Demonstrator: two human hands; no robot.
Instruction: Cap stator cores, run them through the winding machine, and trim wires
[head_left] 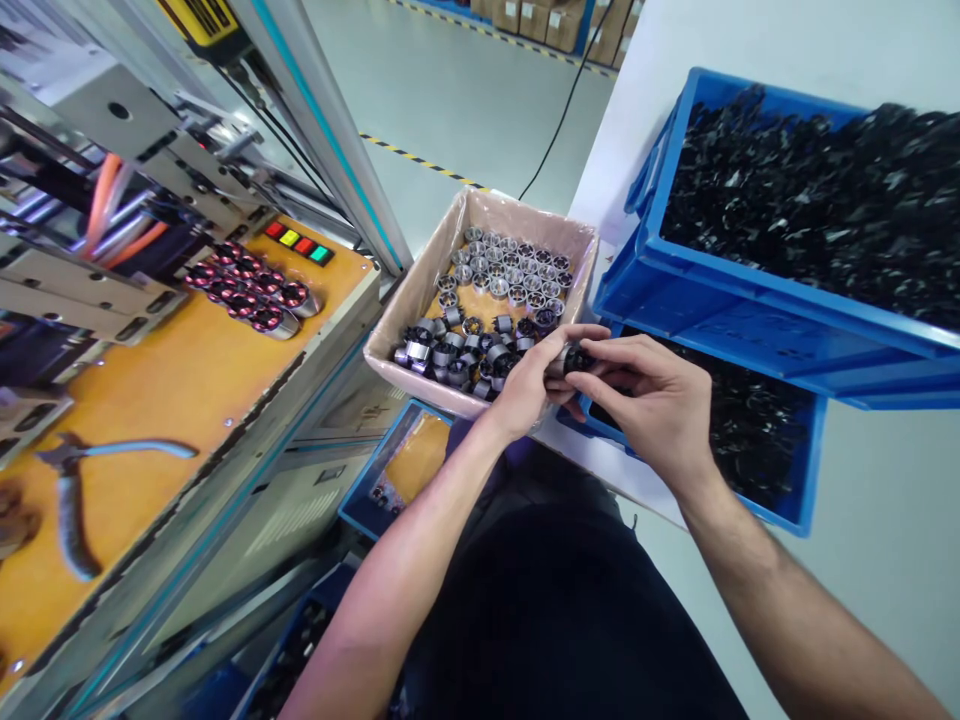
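Note:
Between my two hands is a small metal ring part with a black piece (pixel 574 359) at its right side. My left hand (pixel 534 382) has its fingers wrapped round the metal part. The fingertips of my right hand (pixel 656 395) pinch the black piece from the right. Both hands are over the right front corner of a lined box (pixel 420 383). Silver rings (pixel 499 287) stand in rows at the back of that box, and ring parts with black pieces (pixel 457 355) lie heaped at its front.
Blue crates (pixel 750 310) of black parts are at the right, one above another. On the left, an orange bench (pixel 187 370) carries a machine, copper-wound parts (pixel 247 290) and pliers (pixel 71 490). A smaller blue bin (pixel 360 500) sits below the box.

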